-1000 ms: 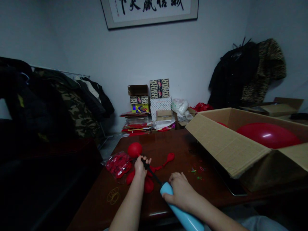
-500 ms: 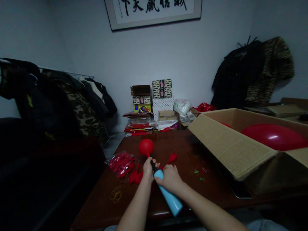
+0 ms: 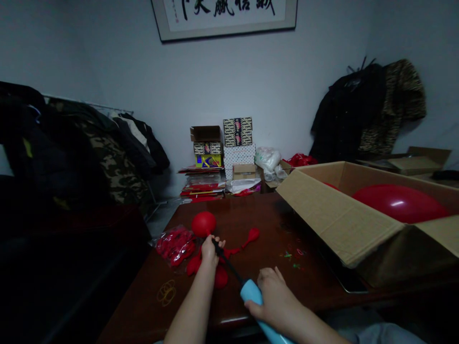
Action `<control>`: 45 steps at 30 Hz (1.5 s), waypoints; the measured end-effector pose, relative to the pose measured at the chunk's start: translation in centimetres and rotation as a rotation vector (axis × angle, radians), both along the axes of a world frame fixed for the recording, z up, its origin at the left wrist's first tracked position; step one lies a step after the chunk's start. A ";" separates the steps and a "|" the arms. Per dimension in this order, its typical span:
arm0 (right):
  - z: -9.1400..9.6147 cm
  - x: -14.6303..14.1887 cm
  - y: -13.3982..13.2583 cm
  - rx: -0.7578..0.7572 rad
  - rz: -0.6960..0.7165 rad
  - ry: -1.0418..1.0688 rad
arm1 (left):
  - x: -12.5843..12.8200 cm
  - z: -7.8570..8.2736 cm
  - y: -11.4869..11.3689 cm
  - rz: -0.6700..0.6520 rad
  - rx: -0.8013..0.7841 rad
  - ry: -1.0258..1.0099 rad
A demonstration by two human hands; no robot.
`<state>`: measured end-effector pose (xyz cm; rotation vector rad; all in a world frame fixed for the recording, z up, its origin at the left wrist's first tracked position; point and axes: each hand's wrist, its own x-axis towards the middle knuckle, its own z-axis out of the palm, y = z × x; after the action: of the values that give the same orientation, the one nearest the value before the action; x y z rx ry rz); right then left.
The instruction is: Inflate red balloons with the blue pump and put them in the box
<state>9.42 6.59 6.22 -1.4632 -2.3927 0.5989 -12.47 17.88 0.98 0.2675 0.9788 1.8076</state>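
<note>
A partly inflated red balloon point(image 3: 203, 224) sits over the tip of a hand pump point(image 3: 254, 295) with a light blue barrel and a black rod. My left hand point(image 3: 211, 249) is closed around the balloon's neck and the black nozzle end. Around the blue barrel wraps my right hand point(image 3: 274, 296), its thumb on the near side. A long stretch of black rod shows between the two hands. Limp red balloons point(image 3: 220, 276) lie on the table under and beside my left hand, and one more limp balloon point(image 3: 253, 234) lies farther right.
A clear bag of red balloons point(image 3: 175, 246) rests on the left of the brown table point(image 3: 143, 306), near yellow rubber bands point(image 3: 166, 292). At right, a cardboard box point(image 3: 340, 215) holds a large red balloon point(image 3: 398, 203). A phone-like dark slab point(image 3: 353, 282) lies beside it.
My right hand has drawn the blue barrel back toward me and right, baring the black rod. My left hand and the balloon have shifted slightly left in view.
</note>
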 end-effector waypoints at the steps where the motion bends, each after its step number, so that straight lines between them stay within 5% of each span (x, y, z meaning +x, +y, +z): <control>1: 0.2 0.3 -0.2 -0.001 -0.004 0.009 | 0.0 0.1 0.0 -0.005 -0.004 -0.004; 11: 0.8 0.2 1.0 0.010 0.026 0.020 | 1.0 0.6 -0.7 0.001 0.028 -0.041; 22: 0.8 -4.5 4.7 0.042 0.000 -0.019 | 3.2 1.2 -2.3 -0.104 0.040 -0.062; 29: -0.2 -6.9 4.5 0.040 -0.025 -0.057 | 2.1 0.0 -2.1 -0.097 0.004 0.004; 38: 0.3 -1.8 0.2 0.024 0.050 -0.080 | -0.2 -0.1 -0.6 -0.008 0.032 -0.013; 45: 1.7 0.7 -0.9 -0.003 0.039 0.006 | 0.7 0.5 -0.3 -0.014 0.027 -0.066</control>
<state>10.11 5.68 7.90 -1.4171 -2.4222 0.6155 -11.80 17.60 1.44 0.2300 0.9048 1.8065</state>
